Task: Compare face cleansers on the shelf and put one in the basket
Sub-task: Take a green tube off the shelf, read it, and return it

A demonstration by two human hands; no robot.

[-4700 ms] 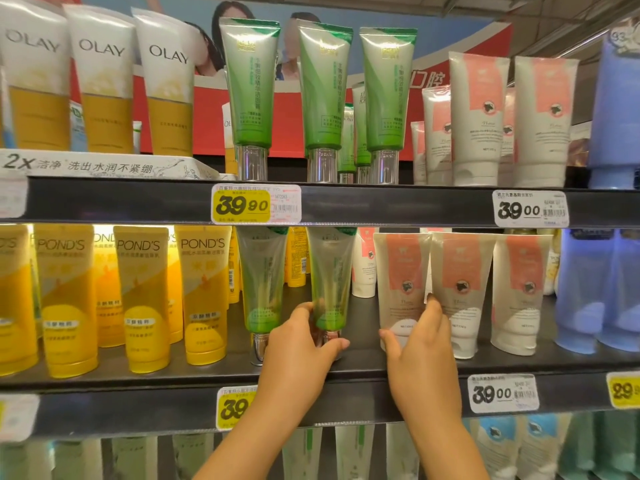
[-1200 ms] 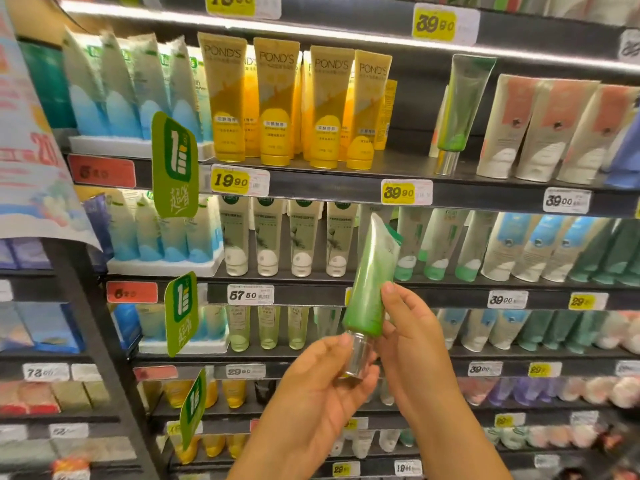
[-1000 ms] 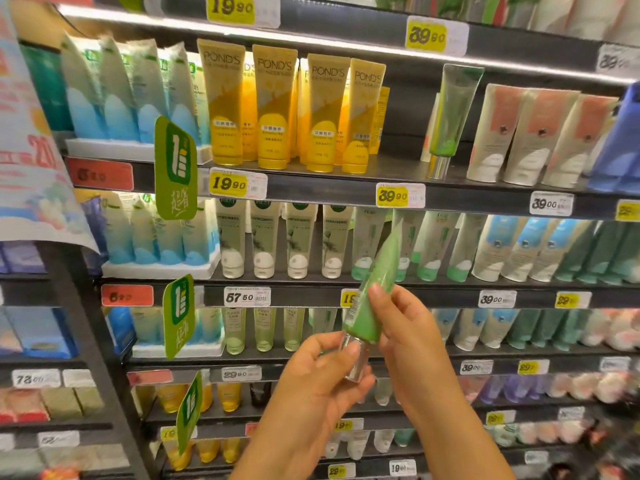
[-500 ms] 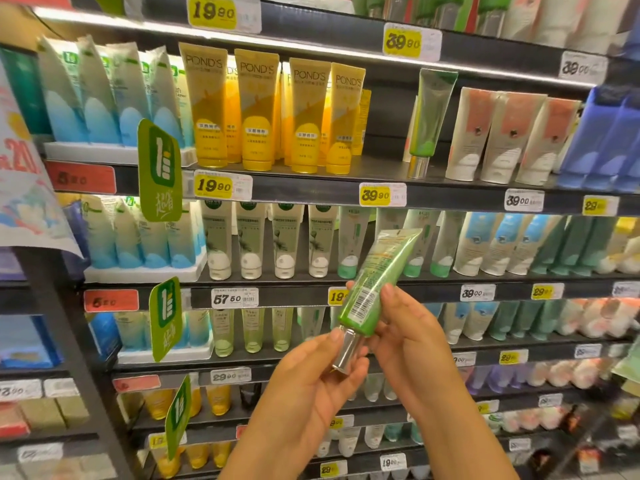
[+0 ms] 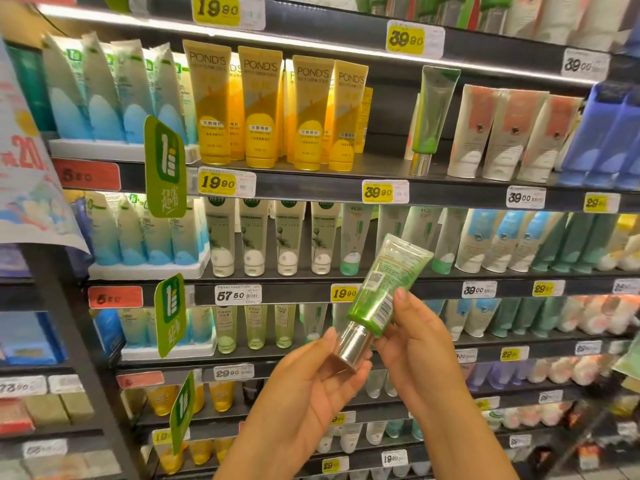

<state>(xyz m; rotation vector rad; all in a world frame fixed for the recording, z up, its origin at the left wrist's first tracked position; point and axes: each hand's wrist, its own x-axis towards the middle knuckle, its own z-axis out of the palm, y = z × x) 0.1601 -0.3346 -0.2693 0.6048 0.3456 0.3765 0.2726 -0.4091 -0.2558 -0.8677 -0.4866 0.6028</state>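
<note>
While tilted, green tube (image 5: 384,292) btwn both hands (image 5: 412,344).

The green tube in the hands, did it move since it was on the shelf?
Yes. The green tube left its shelf spot beside the other green tube and is now lower, held in both hands.

The green tube (image 5: 386,287) is glossy translucent plastic with light glinting along its body and a printed label on its back. Its cap (image 5: 349,348) is mirror-bright silver, like polished metal or chromed plastic. The yellow tubes (image 5: 263,109) are smooth shiny plastic. The white and coral tubes (image 5: 505,133) look matt. The shelf (image 5: 311,185) edge is dark, smooth, dull metal. The price tags (image 5: 227,183) are glossy paper. The green signs (image 5: 165,166) look like smooth plastic card.
</note>
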